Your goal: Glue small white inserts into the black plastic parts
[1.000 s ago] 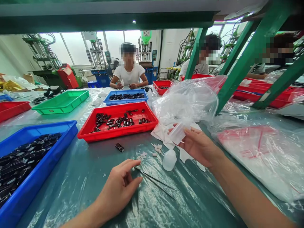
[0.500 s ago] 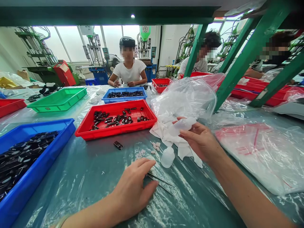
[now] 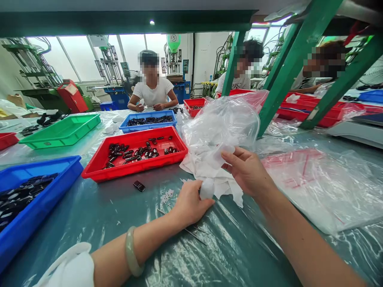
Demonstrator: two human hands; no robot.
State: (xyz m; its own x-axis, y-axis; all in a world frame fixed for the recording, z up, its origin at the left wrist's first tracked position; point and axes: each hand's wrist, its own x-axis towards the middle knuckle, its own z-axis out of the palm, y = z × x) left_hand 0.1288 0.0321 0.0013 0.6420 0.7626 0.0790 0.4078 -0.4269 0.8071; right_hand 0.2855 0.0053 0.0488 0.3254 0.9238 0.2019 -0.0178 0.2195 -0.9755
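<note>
My left hand (image 3: 191,201) has its thumb and fingers round a small translucent white cup (image 3: 207,189) on the plastic-covered table. In my right hand (image 3: 243,167), pinched between thumb and fingers, is a translucent white bottle (image 3: 220,154), held above a white cloth (image 3: 229,187). Thin metal tweezers (image 3: 196,236) lie partly hidden under my left wrist. Small white bits (image 3: 166,196) are scattered left of my left hand. One black part (image 3: 139,185) lies in front of the red tray (image 3: 134,169).
Black parts fill a blue tray (image 3: 67,179) at the left. Beyond are a green tray (image 3: 62,131) and a smaller blue tray (image 3: 146,124). Clear bags (image 3: 323,191) lie right, below green struts (image 3: 295,63). A person (image 3: 152,91) sits opposite; others sit at the right.
My left hand has moved forward and right from beside the tweezers and taken hold of the cup. My right hand still holds the bottle, now tilted differently. The camera view has shifted a little.
</note>
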